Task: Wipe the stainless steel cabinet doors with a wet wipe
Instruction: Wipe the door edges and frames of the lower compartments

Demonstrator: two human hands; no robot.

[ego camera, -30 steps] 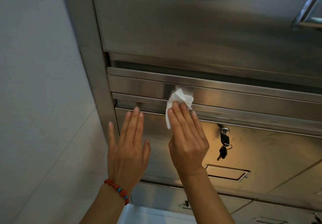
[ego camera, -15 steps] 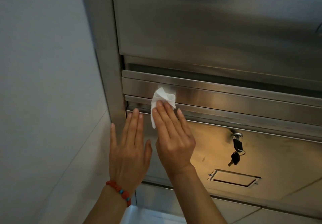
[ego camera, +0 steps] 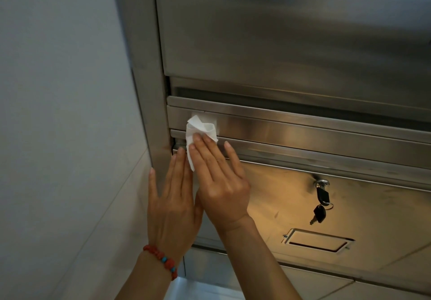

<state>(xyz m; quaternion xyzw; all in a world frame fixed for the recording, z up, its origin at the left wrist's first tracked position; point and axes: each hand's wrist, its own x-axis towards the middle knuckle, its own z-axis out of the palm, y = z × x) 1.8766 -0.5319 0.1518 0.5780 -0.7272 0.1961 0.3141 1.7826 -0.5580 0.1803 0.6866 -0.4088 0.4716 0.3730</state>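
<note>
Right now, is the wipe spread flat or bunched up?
Bunched up. The wipe shows folds and a loop above the right hand's straight fingers, which press it on the cabinet.

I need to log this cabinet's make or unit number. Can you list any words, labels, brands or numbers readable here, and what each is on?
No readable text in this view.
Cabinet door: bare steel, no label or number visible.
Recessed holder: no card or writing visible in it.
Black keys: any marking too small to read.
Wet wipe: plain white.

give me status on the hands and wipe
Right hand pressing wet wipe flat on steel strip. Left hand open on door. Keys clear.
</note>
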